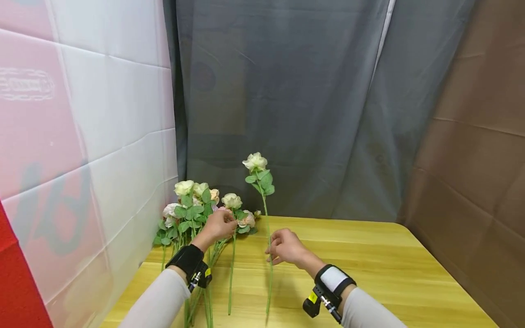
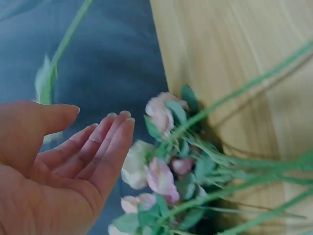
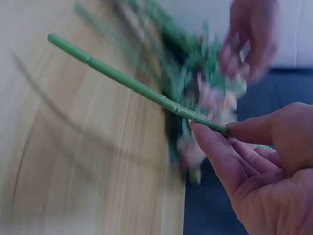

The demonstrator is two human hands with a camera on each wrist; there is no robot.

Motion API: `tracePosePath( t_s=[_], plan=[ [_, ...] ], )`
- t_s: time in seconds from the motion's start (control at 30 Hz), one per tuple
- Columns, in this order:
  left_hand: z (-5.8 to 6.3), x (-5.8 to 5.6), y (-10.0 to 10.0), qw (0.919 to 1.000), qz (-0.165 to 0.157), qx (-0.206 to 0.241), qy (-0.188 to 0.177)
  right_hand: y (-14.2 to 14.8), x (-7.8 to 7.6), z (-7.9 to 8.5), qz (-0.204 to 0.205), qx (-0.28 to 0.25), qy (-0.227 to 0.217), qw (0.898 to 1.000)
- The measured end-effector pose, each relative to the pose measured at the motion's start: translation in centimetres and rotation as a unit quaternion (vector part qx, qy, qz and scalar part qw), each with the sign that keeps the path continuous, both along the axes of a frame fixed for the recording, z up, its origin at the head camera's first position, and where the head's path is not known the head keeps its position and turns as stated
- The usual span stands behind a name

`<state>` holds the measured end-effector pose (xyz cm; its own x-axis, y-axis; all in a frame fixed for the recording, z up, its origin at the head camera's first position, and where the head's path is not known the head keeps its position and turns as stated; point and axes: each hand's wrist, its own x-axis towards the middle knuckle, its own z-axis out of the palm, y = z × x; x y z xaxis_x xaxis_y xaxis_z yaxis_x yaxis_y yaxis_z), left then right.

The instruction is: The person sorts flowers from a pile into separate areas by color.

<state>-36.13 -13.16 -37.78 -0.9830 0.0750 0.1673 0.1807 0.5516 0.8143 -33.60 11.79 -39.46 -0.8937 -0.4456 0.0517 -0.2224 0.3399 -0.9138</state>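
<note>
"What are the hands doing?"

"The right hand (image 1: 287, 246) pinches a green stem (image 3: 132, 84) between thumb and fingertips. The left hand (image 1: 221, 224) has its fingers loosely extended, thumb apart, holding nothing."

"Where's the flower on that stem?"

"Above the right hand: a cream rose (image 1: 255, 162), upright, with green leaves (image 1: 266, 180) just below the bloom."

"Does the left hand touch the flowers near it?"

"I can't be sure; in the head view it overlaps them. They're a bunch of artificial-looking roses (image 1: 197, 209), cream, peach and pink, at the far left of the wooden table (image 1: 369, 264), stems running towards the person."

"And around that?"

"A grey curtain (image 1: 287, 100) behind, a white and pink cloth (image 1: 123, 100) on the left, a brown cloth (image 1: 484, 136) on the right."
</note>
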Motion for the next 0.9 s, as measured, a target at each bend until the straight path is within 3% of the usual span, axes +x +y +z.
tracePosePath(
  t_s=[0.17,0.47,0.73,0.9],
  plan=[
    [-0.7,0.1,-1.9,0.9992,0.017,-0.024,-0.029,6.0,-0.7,-0.7,-0.064,0.060,0.035,0.995],
    [-1.5,0.0,-3.8,0.9945,0.025,-0.080,-0.062,17.3,-1.7,-1.6,-0.153,0.159,0.074,0.972],
    [-2.8,-0.5,-3.9,0.9860,0.002,-0.100,-0.133,28.6,-1.4,-1.2,-0.194,0.245,0.079,0.947],
    [-3.0,-0.5,-3.5,0.9802,-0.020,-0.072,-0.184,34.1,-0.7,-1.6,-0.225,0.289,0.060,0.928]
  ],
)
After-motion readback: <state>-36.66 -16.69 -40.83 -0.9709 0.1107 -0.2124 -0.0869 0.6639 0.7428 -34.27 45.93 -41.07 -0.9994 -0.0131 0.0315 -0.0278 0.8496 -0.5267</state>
